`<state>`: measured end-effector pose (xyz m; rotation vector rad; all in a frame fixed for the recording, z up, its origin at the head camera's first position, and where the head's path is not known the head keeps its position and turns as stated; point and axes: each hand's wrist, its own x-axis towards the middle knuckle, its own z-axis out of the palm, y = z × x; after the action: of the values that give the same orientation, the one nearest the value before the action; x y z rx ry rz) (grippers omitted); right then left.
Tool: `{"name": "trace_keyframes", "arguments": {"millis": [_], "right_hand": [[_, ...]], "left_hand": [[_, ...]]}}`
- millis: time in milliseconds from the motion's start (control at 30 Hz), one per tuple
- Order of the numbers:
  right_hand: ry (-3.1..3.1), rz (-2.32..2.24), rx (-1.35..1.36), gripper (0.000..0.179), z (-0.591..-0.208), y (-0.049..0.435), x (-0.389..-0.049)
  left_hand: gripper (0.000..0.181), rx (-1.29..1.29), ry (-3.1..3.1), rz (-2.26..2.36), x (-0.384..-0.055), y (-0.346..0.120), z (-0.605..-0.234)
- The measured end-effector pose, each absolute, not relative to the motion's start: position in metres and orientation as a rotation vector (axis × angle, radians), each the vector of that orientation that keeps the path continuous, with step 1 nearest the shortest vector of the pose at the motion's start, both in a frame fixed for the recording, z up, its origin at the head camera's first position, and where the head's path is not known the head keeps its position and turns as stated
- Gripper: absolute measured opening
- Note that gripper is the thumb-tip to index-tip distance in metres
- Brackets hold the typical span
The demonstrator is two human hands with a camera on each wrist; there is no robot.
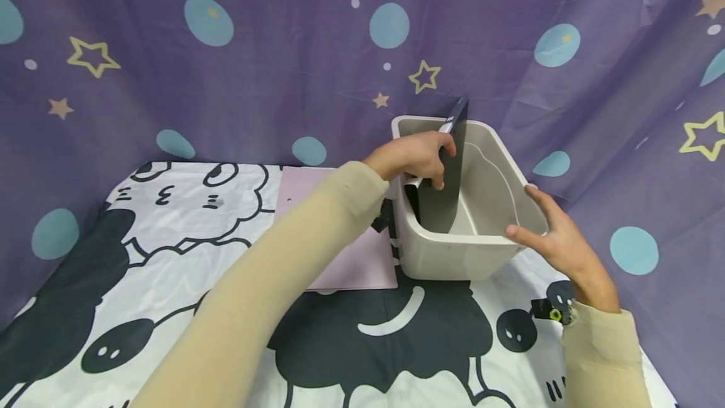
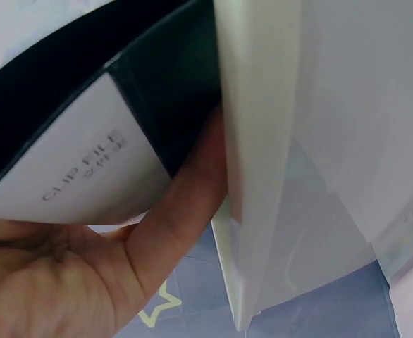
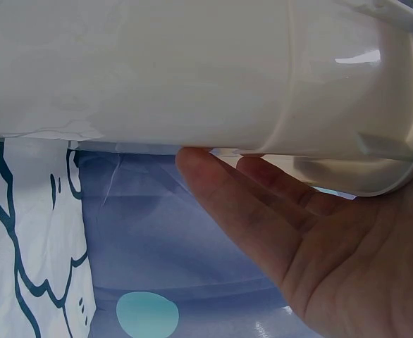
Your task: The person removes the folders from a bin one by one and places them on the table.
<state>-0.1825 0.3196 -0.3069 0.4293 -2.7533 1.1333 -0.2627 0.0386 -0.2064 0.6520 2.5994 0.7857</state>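
A dark clip file [image 1: 444, 200] with a white spine label stands on edge inside a whitish plastic bin [image 1: 453, 257], toward its left side. My left hand [image 1: 416, 153] reaches over the bin's left rim and grips the file along its spine. In the left wrist view the label [image 2: 87, 155] reads "CLIP FILE", and the thumb and fingers go to either side of the spine, close to the bin's wall [image 2: 259, 155]. Around the bin's front right corner my right hand [image 1: 563, 250] holds the rim, the thumb on the front edge and the fingers along the right side.
Left of the bin a pink flat folder [image 1: 357, 263] lies on the cartoon-print cloth [image 1: 187, 294], partly under my left forearm. A purple curtain [image 1: 283, 80] with stars and blue dots hangs close behind the bin and along the right side.
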Motion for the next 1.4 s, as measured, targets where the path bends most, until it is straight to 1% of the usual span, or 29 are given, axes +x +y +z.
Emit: {"name": "trace_keyframes", "arguments": {"millis": [133,400,600,833,1067,1200,1400], "right_hand": [[-2.752,1.142,0.426,0.089,-0.307,0.32,-0.183],[-2.766,1.159,0.399,0.089,-0.306,0.319,-0.181],[-2.78,1.168,0.405,0.09,-0.308,0.319,-0.181],[-2.759,1.166,0.414,0.09,-0.309,0.32,-0.183],[-2.759,1.147,0.423,0.09,-0.308,0.32,-0.184],[-2.762,1.142,0.43,0.09,-0.308,0.319,-0.185],[-2.761,1.153,0.419,0.091,-0.308,0.32,-0.184]], "left_hand": [[0.062,0.652,2.608,0.779,-0.263,0.038,-0.207],[0.061,0.741,2.609,0.766,-0.267,0.031,-0.211],[0.057,0.766,2.62,0.838,-0.267,0.026,-0.217],[0.058,0.683,2.519,1.05,-0.268,0.019,-0.222],[0.058,0.697,2.541,1.109,-0.268,0.013,-0.224],[0.059,0.661,2.562,1.148,-0.266,0.01,-0.224],[0.062,0.651,2.554,1.206,-0.261,0.001,-0.219]]}}
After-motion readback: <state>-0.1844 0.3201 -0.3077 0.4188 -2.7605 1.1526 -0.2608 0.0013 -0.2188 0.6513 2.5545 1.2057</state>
